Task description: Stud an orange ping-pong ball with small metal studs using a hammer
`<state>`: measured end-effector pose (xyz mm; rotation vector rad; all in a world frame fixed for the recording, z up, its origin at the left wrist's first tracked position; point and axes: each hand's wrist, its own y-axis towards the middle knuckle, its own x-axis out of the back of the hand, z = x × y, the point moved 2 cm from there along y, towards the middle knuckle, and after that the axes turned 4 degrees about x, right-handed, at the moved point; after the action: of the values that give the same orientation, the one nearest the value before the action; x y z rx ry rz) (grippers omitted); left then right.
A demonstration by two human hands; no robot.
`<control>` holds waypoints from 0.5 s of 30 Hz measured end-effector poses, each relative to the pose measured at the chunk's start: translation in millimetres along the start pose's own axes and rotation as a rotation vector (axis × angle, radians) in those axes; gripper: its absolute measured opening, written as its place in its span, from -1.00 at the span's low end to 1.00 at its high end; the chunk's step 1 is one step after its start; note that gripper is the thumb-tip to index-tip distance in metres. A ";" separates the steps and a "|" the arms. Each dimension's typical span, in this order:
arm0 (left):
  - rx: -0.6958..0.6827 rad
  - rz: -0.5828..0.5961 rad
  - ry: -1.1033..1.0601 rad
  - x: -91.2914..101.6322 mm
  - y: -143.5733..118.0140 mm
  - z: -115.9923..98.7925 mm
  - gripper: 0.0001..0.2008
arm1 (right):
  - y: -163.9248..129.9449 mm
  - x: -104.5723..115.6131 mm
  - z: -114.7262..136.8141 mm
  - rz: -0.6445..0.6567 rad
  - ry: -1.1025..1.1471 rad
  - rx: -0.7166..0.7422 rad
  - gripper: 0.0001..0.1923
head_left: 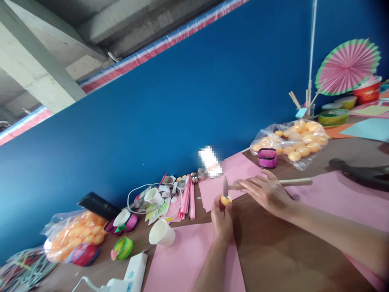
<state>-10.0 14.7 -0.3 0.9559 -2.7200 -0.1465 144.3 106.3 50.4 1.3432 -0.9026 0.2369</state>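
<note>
My left hand (pixel 221 221) pinches a small orange ball (pixel 226 200) between its fingertips, just above the brown table (pixel 273 251). My right hand (pixel 267 191) grips the wooden handle of a small hammer (pixel 226 186), close to the head. The metal head hangs right above the orange ball, and the handle end sticks out to the right past my hand.
Pink paper sheets (pixel 188 259) lie on the table. A white paper cup (pixel 161 233) stands to the left, near a glue gun (pixel 127 278). Bags of orange balls (pixel 293 142) sit at back right and far left (pixel 73 239). A pink paper fan (pixel 348 67) leans on the blue wall.
</note>
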 end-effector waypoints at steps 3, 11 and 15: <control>-0.015 -0.011 0.006 0.4 0.0 -1.0 -0.68 | -0.2 -1.0 0.1 0.015 0.005 0.037 -0.71; 0.070 0.029 -0.074 -3.4 -1.2 4.4 -0.63 | -2.0 -3.8 -4.7 -0.018 -0.003 -0.046 -0.70; 0.068 0.028 -0.103 -3.8 -0.7 9.8 -0.63 | -2.0 -5.6 -3.9 0.049 -0.012 0.004 -0.73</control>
<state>-9.4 16.7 -10.6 0.9528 -2.8477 -0.1011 143.6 111.3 45.3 1.3288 -0.9467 0.2691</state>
